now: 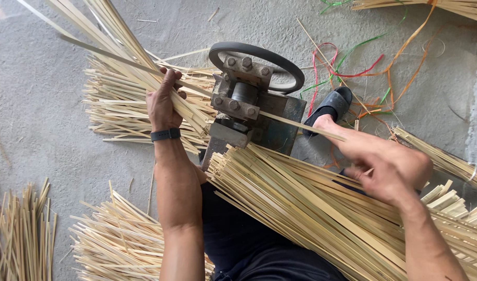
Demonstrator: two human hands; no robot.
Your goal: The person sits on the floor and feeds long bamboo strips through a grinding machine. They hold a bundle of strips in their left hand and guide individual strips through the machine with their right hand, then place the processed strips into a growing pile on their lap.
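Bamboo strips everywhere, and at the centre sits the metal splitting machine (249,112) with its dark hand wheel (259,60) on top. Left of the machine, the left hand (163,101), a black wristband (165,135) on its wrist, is closed around a fan of long strips (119,49) that slope up and away from the machine. Right of the machine, the right hand (387,164) pinches a single thin strip (301,126), fingers curled tight, the strip running straight back into the machine's rollers. Just below the machine, a thick bundle of cut strips (311,208) lies across the person's lap, touching the right forearm. More loose strips (121,112) pile on the concrete floor (35,93) behind the left hand. Right of the wheel, a black sandal (332,104) lies among coloured plastic ties (353,62).
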